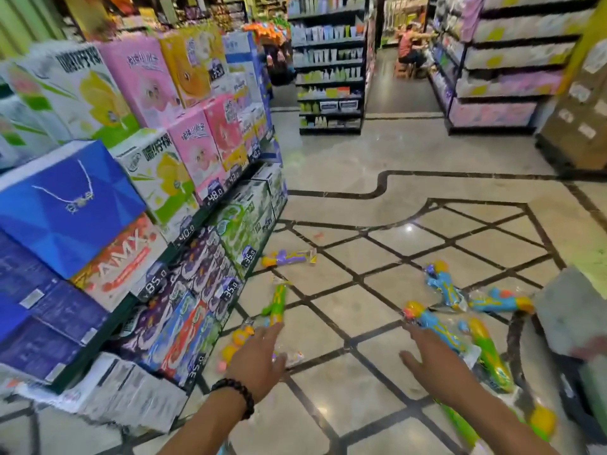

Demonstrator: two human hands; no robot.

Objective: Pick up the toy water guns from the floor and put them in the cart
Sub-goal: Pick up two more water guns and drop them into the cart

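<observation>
Nothing judged collected yet: toy water guns (448, 290) are scattered on the floor (361, 382); left hand (259, 359) and right hand (433, 362) are held open, empty, above them.

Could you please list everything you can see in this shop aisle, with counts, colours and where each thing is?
Toy water guns: at least seven, all on the floor; purple and yellow one by the display; green one ahead of the left hand; yellow and orange one partly hidden by that hand; three blue ones to the right; a green one beside the right hand.
Boxed goods display: many boxes, pink, blue, white, purple, stacked on the left.
Shelving: two units, dark, at the back.
Cardboard boxes: brown, far right.
Seated person: one, far aisle.
Grey thing: one, right edge, blurred.
Bead bracelet: one, dark, left wrist.
Hands: left hand and right hand, both open, reaching towards the floor.
</observation>
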